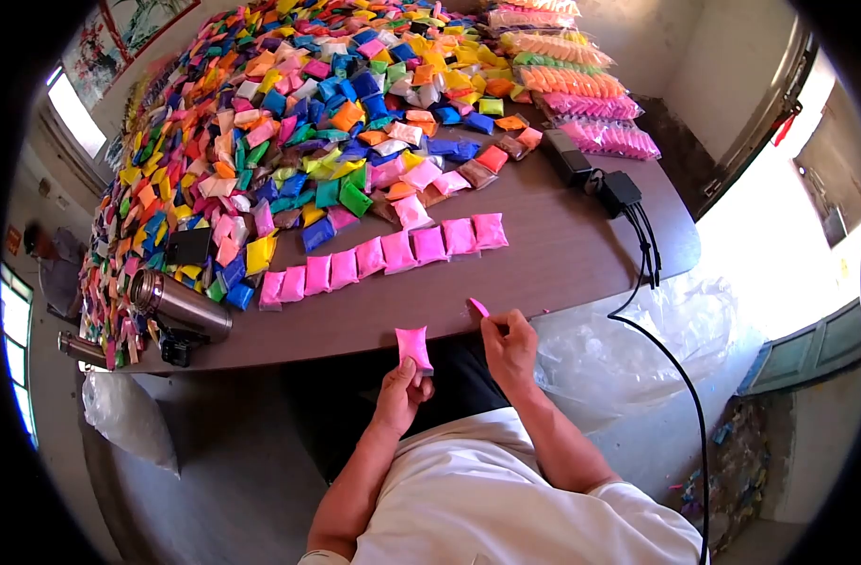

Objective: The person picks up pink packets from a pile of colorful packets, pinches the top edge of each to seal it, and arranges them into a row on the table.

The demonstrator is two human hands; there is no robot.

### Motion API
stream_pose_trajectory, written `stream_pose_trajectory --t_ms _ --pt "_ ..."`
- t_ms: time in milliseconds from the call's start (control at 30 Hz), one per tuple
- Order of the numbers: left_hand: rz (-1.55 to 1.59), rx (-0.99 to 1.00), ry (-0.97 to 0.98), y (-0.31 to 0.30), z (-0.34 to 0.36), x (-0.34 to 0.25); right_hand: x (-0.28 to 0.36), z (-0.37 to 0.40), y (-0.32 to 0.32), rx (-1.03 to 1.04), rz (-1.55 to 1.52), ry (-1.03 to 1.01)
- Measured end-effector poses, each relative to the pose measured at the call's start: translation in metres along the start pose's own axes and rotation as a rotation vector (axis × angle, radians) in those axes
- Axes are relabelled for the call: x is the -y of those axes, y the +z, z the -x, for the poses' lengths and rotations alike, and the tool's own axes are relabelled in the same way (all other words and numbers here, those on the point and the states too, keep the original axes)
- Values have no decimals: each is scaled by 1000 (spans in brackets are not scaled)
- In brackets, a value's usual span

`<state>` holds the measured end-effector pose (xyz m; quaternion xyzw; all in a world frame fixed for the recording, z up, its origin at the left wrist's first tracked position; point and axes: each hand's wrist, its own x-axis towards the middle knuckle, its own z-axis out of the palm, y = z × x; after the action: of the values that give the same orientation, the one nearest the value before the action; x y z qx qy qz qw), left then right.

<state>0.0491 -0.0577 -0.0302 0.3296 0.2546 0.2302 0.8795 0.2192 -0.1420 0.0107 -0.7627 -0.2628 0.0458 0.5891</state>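
My left hand (400, 391) is closed on a small pink packet (413, 348), held upright at the table's front edge with the thumb across its lower part. To the right, my right hand (511, 350) pinches a thin pink strip (478, 307) between thumb and fingers; its exact kind is too small to make out. Beyond both hands, a row of pink packets (369, 257) lies side by side on the brown table. One more pink packet (413, 213) lies just behind that row, by the edge of the pile.
A large heap of many-coloured packets (299, 122) covers the table's back and left. Stacked clear bags (591, 105) stand at the back right, near a black device (621, 192) with cables. A metal flask (181, 303) lies at the left. Plastic sheeting (628, 348) hangs beside the right edge.
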Motion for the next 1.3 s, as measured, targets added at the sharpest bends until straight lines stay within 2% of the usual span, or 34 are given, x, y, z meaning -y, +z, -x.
stream_pose_trajectory --t_ms 133,233,333,433,533,667,733,800,867,933,1000,1133,1267,1300 --pt "-2 -7 -28 0 -1 1 7 15 13 49 4 -96" --pt "-13 -46 -25 2 1 -1 8 21 16 102 17 -55" --pt "0 -15 -8 -2 2 -1 0 8 6 -61 79 -56" --pt "-4 -20 -5 -4 0 2 8 5 -8 -61 34 -7" --pt "-40 -64 -18 0 1 2 15 18 -3 12 26 -42" --pt "-20 -11 -8 -5 0 2 3 21 8 87 36 -134" --pt "-14 3 -8 -7 1 3 -2 16 5 -25 163 -83" --pt "-13 -23 4 -8 0 5 -2 8 -8 -72 152 -96" --pt "-9 -31 11 -6 -1 5 -6 4 -17 -138 107 -14" --pt "-4 -37 15 -5 -1 6 -1 8 -19 -165 100 -50" --pt "-21 20 -10 -6 -1 5 10 14 -14 -82 41 -83" --pt "-26 -11 -8 -1 -1 3 8 22 10 41 43 -116" --pt "-49 -36 -7 -4 1 3 1 17 7 32 95 -96" --pt "-47 -27 -4 -6 1 4 -6 12 0 -60 160 -82"
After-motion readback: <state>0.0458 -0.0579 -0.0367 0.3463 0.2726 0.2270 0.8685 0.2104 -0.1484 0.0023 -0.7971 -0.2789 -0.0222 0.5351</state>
